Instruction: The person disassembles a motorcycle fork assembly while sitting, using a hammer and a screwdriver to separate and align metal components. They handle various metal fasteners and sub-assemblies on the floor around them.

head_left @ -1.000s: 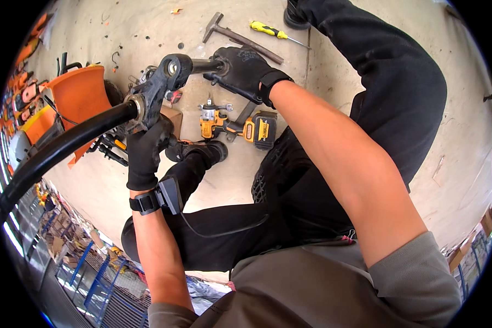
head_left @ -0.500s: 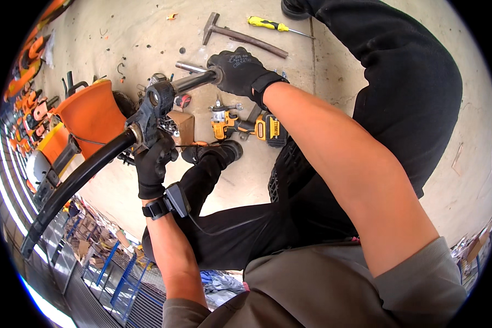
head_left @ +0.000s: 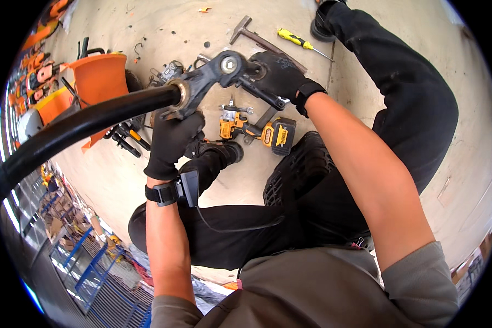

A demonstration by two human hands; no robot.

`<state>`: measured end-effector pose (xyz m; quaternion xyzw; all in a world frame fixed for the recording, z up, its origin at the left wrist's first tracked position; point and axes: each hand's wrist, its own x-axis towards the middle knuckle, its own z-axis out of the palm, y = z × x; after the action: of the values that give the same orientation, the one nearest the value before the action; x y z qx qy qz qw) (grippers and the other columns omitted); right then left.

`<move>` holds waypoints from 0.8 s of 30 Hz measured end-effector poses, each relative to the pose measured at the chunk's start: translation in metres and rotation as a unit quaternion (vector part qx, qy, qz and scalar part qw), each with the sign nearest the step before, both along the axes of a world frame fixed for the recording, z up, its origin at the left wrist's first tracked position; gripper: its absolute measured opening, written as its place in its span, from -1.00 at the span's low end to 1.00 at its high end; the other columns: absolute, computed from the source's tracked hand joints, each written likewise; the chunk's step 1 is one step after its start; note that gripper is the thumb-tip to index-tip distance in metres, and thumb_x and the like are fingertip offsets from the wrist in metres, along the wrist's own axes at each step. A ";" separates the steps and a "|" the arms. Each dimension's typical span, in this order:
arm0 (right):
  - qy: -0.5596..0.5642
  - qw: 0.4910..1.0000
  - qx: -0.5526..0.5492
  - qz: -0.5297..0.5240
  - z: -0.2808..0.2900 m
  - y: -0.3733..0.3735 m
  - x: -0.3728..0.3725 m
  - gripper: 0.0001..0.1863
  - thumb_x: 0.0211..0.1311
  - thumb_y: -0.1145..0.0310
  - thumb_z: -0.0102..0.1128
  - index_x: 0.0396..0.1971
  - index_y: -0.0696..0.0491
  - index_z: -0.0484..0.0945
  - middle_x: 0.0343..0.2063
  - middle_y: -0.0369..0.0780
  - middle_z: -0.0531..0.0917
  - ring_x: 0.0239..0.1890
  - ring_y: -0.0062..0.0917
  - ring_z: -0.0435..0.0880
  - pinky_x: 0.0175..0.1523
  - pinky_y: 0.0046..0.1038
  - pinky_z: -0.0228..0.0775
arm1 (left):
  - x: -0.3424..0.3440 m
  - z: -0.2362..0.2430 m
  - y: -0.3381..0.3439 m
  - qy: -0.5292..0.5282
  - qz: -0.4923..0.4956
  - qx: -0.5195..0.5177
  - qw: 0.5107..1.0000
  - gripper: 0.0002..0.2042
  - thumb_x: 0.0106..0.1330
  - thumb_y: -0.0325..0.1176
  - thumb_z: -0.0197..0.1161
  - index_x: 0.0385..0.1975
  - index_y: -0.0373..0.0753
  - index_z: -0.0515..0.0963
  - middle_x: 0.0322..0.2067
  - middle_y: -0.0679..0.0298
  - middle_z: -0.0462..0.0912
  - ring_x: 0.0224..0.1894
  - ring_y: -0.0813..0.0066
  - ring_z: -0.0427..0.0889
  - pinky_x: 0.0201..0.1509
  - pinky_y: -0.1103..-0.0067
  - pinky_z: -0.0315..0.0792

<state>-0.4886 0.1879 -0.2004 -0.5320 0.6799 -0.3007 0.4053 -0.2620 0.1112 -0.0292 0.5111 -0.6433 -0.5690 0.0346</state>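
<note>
A thick black tube (head_left: 93,116) runs in from the left edge and ends in a brass-coloured collar. Beyond the collar is a dark metal fork-shaped joint (head_left: 208,79) with a round bolt head on its far end. My left hand (head_left: 175,139), in a black glove, is closed round the underside of this joint, just past the collar. At the joint's other end, my right hand (head_left: 281,76), also gloved, grips a short shaft whose round end shows between the fingers. A dark bar-like piece hangs below that hand. The assembly is held up above the floor.
On the concrete floor lie a yellow-and-black cordless impact wrench (head_left: 232,126), a hammer (head_left: 262,41) and a yellow-handled screwdriver (head_left: 295,38). An orange body panel (head_left: 98,76) with wheels stands at left. Blue racks (head_left: 87,257) show lower left. My boots and legs frame the tools.
The tube and joint have moved right and swung up closer, and the joint has turned so its bolt head faces up. Both hands have moved with it; the steel shaft is now mostly hidden.
</note>
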 end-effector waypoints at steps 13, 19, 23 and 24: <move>-0.027 1.000 0.013 -0.003 0.005 0.000 0.000 -0.44 -0.06 0.32 0.47 0.02 0.08 0.56 -0.08 -0.08 0.70 -0.01 -0.21 0.67 0.13 -0.29 0.47 | -0.002 0.000 0.006 0.020 -0.005 -0.050 0.999 -0.88 0.14 -0.46 0.25 -0.33 -0.33 0.58 -0.56 0.38 0.54 -0.58 0.65 0.52 -0.51 0.63 0.39; -0.022 0.999 -0.011 -0.026 0.001 0.001 0.003 -0.60 -0.01 0.36 0.39 -0.10 0.09 0.60 -0.19 -0.06 0.72 -0.07 -0.17 0.69 0.05 -0.24 0.50 | -0.014 0.006 0.016 0.026 0.036 -0.029 0.999 -0.91 0.14 -0.46 0.26 -0.42 -0.32 0.52 -0.59 0.38 0.52 -0.58 0.66 0.51 -0.50 0.63 0.40; -0.011 0.998 -0.037 -0.058 0.004 0.001 0.009 -0.67 -0.02 0.24 0.50 -0.33 0.12 0.63 -0.39 -0.14 0.71 -0.33 -0.31 0.67 -0.16 -0.31 0.48 | -0.016 0.002 0.019 0.037 0.006 -0.090 0.995 -0.91 0.16 -0.44 0.25 -0.42 -0.32 0.52 -0.58 0.38 0.52 -0.59 0.67 0.49 -0.51 0.63 0.40; -0.001 0.998 -0.033 -0.053 0.002 0.001 0.008 -0.69 -0.01 0.24 0.50 -0.35 0.11 0.62 -0.41 -0.16 0.71 -0.35 -0.31 0.66 -0.18 -0.31 0.47 | -0.018 0.002 0.019 0.039 0.005 -0.091 0.995 -0.90 0.16 -0.44 0.25 -0.42 -0.32 0.52 -0.58 0.38 0.52 -0.59 0.67 0.49 -0.51 0.63 0.40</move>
<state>-0.4805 0.1885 -0.1985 -0.5080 0.6964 -0.3443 0.3722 -0.2798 0.1298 -0.0274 0.4868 -0.6878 -0.5274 0.1084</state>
